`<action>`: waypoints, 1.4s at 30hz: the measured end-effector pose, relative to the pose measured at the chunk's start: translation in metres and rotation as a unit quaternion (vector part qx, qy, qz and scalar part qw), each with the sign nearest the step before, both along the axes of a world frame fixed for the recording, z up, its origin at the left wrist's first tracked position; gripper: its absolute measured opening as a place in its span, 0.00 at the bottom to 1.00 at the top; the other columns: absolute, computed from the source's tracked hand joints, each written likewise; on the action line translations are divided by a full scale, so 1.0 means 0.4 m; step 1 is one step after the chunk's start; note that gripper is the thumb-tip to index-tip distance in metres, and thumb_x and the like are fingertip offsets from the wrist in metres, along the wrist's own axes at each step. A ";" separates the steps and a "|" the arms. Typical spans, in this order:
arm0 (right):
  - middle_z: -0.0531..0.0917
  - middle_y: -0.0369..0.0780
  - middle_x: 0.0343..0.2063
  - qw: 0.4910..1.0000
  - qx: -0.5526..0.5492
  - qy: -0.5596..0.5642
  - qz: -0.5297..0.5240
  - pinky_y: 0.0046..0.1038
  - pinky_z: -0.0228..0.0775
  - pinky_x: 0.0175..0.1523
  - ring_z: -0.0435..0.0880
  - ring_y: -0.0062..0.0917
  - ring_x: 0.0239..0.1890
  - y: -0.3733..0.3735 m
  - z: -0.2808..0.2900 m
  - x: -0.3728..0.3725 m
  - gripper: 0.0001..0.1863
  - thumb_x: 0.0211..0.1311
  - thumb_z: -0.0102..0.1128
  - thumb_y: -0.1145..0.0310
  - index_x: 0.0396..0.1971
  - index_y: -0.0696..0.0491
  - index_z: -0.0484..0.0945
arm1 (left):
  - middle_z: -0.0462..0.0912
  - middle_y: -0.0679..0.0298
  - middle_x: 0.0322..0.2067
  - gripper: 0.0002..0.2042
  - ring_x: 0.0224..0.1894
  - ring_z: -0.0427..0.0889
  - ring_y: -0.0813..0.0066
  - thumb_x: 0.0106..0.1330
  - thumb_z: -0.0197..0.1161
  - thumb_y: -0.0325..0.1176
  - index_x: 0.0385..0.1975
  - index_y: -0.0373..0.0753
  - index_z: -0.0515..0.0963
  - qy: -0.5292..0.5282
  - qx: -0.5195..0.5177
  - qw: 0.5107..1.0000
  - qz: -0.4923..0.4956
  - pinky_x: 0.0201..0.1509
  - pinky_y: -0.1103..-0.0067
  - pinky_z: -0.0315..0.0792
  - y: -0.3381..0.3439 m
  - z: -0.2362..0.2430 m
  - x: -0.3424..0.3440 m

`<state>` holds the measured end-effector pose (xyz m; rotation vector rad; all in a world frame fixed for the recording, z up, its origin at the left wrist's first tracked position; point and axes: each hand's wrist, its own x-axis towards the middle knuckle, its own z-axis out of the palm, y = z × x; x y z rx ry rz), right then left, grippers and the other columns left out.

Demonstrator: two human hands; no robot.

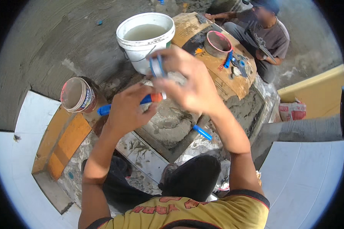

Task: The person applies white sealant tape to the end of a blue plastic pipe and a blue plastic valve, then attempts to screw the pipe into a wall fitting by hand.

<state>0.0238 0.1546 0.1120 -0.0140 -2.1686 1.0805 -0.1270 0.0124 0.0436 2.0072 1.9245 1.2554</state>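
My left hand (127, 108) is closed around a short blue pipe (104, 110), which lies roughly level and sticks out past both sides of the fist. At its right end sits an orange fitting (156, 97) with a white tip. Just above that end, my right hand (189, 78) pinches a small roll of white tape on a blue spool (156, 67). Motion smears the right fingers and the roll. Whether a strand of tape runs to the fitting, I cannot tell. Below the hands is wet grey mortar (170, 131), with a loose blue pipe piece (202, 132) at its right edge.
Beyond the hands stands a white bucket (139, 57) of cloudy water. A smaller bucket (74, 95) is at left, near an orange-brown box-like piece (68, 141). On cardboard (227, 82) sits a pink-rimmed bucket (218, 42); a co-worker (269, 34) crouches behind. White tiles (305, 179) lie at right.
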 end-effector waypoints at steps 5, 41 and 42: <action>0.83 0.37 0.48 0.944 -0.264 -0.196 0.000 0.27 0.69 0.58 0.80 0.23 0.49 0.160 -0.208 -0.058 0.17 0.69 0.62 0.60 0.46 0.58 0.83 | 0.82 0.60 0.35 0.14 0.36 0.84 0.58 0.53 0.70 0.28 0.41 0.43 0.80 -0.065 0.007 0.997 -0.032 0.40 0.69 0.78 -0.021 0.030 0.022; 0.79 0.50 0.55 0.985 -0.019 -0.170 0.000 0.45 0.62 0.66 0.74 0.45 0.62 -0.172 -0.125 0.221 0.09 0.57 0.72 0.70 0.36 0.56 0.84 | 0.85 0.57 0.39 0.19 0.40 0.85 0.68 0.63 0.72 0.36 0.52 0.38 0.81 -0.083 0.008 0.994 0.072 0.45 0.74 0.77 -0.054 0.038 -0.088; 0.78 0.48 0.57 0.990 0.037 -0.133 0.000 0.46 0.61 0.67 0.73 0.46 0.62 -0.174 -0.079 0.218 0.10 0.55 0.72 0.70 0.35 0.57 0.83 | 0.86 0.56 0.39 0.19 0.40 0.86 0.65 0.62 0.72 0.35 0.53 0.38 0.80 -0.083 0.023 0.994 0.066 0.45 0.72 0.77 -0.043 0.031 -0.082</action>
